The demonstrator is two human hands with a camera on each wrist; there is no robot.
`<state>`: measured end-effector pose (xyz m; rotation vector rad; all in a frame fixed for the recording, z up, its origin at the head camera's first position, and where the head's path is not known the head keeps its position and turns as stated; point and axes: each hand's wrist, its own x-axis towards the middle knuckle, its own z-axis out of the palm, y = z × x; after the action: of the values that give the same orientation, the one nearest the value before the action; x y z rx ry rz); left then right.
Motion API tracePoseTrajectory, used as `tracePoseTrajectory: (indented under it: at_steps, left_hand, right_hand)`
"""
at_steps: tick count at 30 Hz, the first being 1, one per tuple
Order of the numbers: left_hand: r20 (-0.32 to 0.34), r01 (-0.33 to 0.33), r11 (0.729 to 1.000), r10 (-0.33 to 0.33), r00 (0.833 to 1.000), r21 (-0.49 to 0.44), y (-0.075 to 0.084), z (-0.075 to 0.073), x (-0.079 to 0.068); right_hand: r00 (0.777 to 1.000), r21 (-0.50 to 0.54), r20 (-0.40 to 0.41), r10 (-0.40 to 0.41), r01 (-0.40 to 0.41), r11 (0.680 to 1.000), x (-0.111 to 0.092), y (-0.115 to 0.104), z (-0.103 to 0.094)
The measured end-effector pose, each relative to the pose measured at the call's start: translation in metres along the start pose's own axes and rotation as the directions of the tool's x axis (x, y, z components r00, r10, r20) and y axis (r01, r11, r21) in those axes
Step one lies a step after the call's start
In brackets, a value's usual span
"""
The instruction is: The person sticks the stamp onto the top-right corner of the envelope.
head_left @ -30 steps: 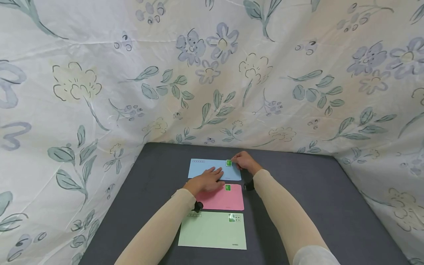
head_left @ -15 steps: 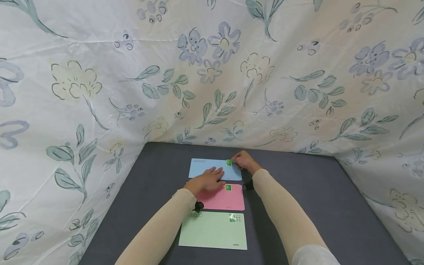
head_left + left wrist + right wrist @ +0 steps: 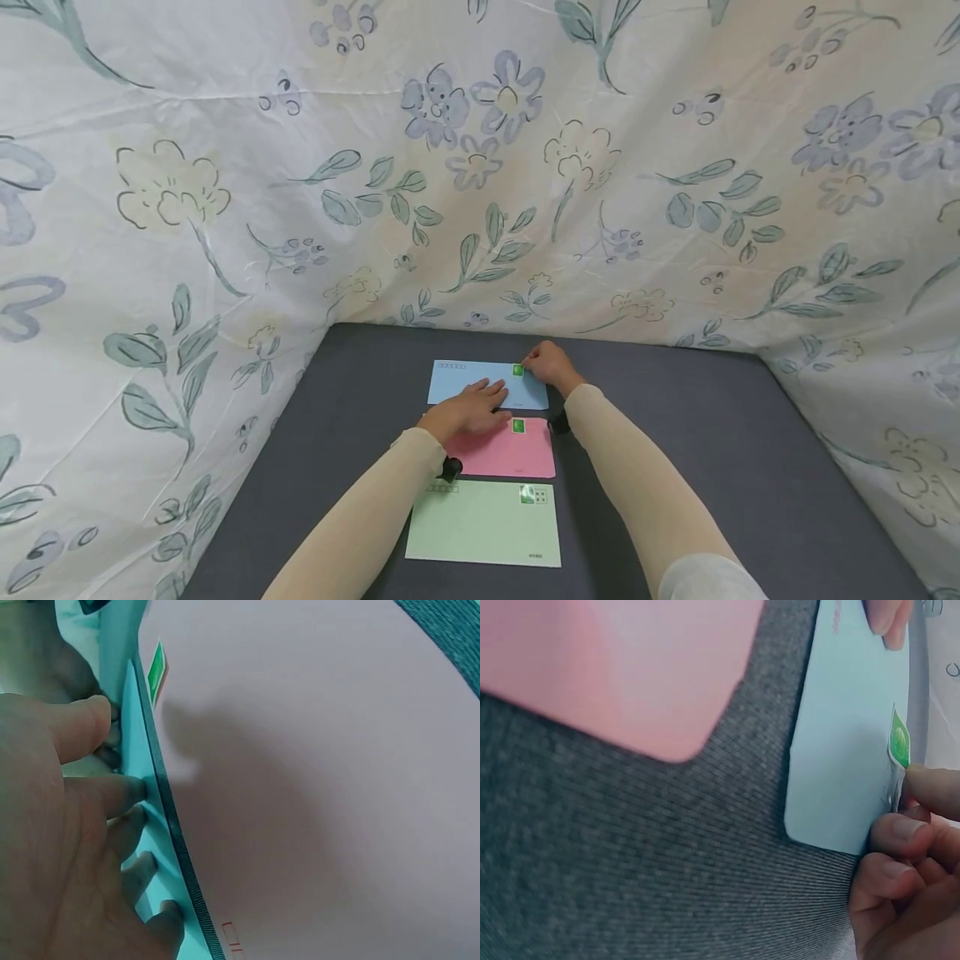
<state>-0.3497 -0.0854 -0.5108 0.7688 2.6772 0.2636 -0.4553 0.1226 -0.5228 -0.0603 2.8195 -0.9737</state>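
My left hand (image 3: 472,408) lies with spread fingers on the blue envelope (image 3: 450,382), its thumb side over the pink envelope (image 3: 532,454). In the left wrist view, the fingertips (image 3: 135,791) press along the blue envelope's edge. At that envelope's upper right corner, my right hand (image 3: 551,364) pinches a small green stamp (image 3: 517,370) by one edge. The right wrist view has this stamp (image 3: 900,740) bent up from the paper, one corner at the thumb and forefinger, the other fingers curled below. Another green stamp (image 3: 518,426) sits on the pink envelope.
A pale green envelope (image 3: 480,529) lies nearest to me, with a printed stamp (image 3: 533,495) at its upper right. All three envelopes lie in a column on a dark grey table (image 3: 712,433). A floral cloth (image 3: 480,208) hangs behind and around the table.
My right wrist and forearm have shifted slightly to the left, while the fingers stay at the stamp. My left hand keeps its place on the envelopes.
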Motion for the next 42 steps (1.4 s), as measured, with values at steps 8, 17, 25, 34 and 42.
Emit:
tracePoseTrajectory:
  at_steps: [8,17,25,34,42]
  left_hand:
    - [-0.020,0.011,1.000,-0.010,1.000,0.022,0.005,-0.005,0.003]
    - [-0.049,0.080,0.987,-0.074,0.996,0.141,0.030,-0.006,0.011]
    - [-0.071,0.163,0.973,-0.153,0.986,0.161,0.039,-0.007,0.015]
    - [-0.035,0.181,0.978,-0.178,0.983,0.103,0.039,-0.008,0.021]
    - [-0.026,0.182,0.981,-0.180,0.983,0.064,0.039,-0.011,0.021]
  right_hand:
    - [0.999,-0.040,-0.032,-0.025,0.024,0.999,-0.009,-0.003,0.002]
    - [0.998,-0.102,-0.038,-0.047,0.043,0.994,-0.009,-0.004,0.007]
    - [0.998,-0.115,-0.038,-0.049,0.044,0.992,0.000,-0.001,0.008]
    - [0.999,-0.132,-0.043,-0.016,0.010,0.991,0.005,-0.001,0.011]
    - [0.998,-0.106,-0.057,-0.016,0.010,0.994,0.002,0.000,0.009]
